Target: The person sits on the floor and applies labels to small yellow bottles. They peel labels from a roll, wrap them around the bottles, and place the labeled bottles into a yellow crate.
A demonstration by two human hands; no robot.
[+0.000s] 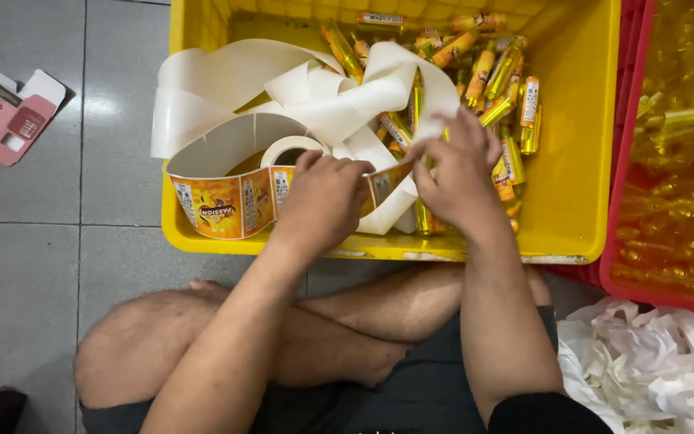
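My left hand (pixel 324 199) is closed on a strip of orange printed labels (pixel 230 205) that unrolls from a white label roll (pixel 291 149). My right hand (pixel 458 170) pinches the white backing paper (pixel 379 96) and a small gold tube (pixel 423 215) that stands upright below my fingers. Both hands hover over the front part of a yellow plastic crate (pixel 572 161). Several labelled gold-and-orange tubes (pixel 501 76) lie piled in the crate's back right. Loose white backing ribbon curls across the crate's left half.
A red crate (pixel 622 161) full of unlabelled clear yellow tubes stands at the right. Crumpled white paper (pixel 652 362) lies by my right knee. A flattened pink carton (pixel 6 116) rests on the grey tiled floor at left. My crossed legs sit below the yellow crate.
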